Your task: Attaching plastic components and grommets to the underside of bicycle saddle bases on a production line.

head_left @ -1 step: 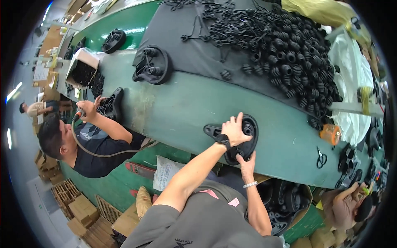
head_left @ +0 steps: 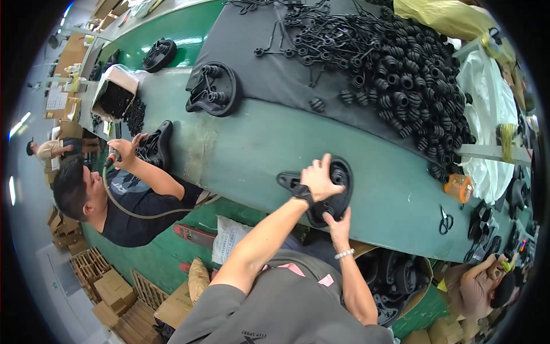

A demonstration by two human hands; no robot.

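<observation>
A black moulded plastic base (head_left: 345,198) with rounded ends and ribbed rubber bellows on it rests near the front edge of the green worktable (head_left: 258,143). My left hand (head_left: 321,182) lies across its top, gripping it with thumb and fingers apart; a dark watch is on that wrist. At the base's near end my right hand (head_left: 339,226) grips the rim, thumb on top by a round fitting. The right fingers are partly hidden beneath the edge. Part of the base's middle is covered by my left hand.
A heap of black bellows (head_left: 409,86) and thin black rods (head_left: 321,40) lies on a dark cloth. Another assembled base (head_left: 215,90) is farther left. Scissors (head_left: 445,220) and an orange jar (head_left: 458,187) lie right. A co-worker (head_left: 143,195) at left holds an air tool (head_left: 112,157).
Both my hands and the black base have shifted slightly to the left. My right thumb has slid a little left along the near end. The grip otherwise looks the same.
</observation>
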